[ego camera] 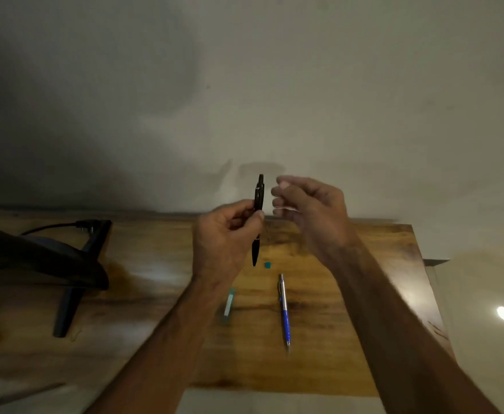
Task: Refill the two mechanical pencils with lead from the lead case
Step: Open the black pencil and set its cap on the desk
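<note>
My left hand [225, 234] grips the black mechanical pencil [258, 219] around its middle, thumb and fingers closed on the barrel. I hold it nearly upright above the bench [349, 309], tip pointing down, clip end up. My right hand [310, 210] hovers just beside the pencil's upper end with the fingers curled and pinched together; a thin pale sliver shows at the fingertips, but it is too blurred for me to tell whether it is lead. The blue and silver mechanical pencil [284, 312] lies flat on the wooden bench below my right forearm, tip toward me. The teal lead case [228, 304] lies to its left, beside my left forearm. A small teal cap [267, 265] sits on the bench just beyond, near the black pencil's tip. A dark monitor stand [71, 264] rests at the left.
</note>
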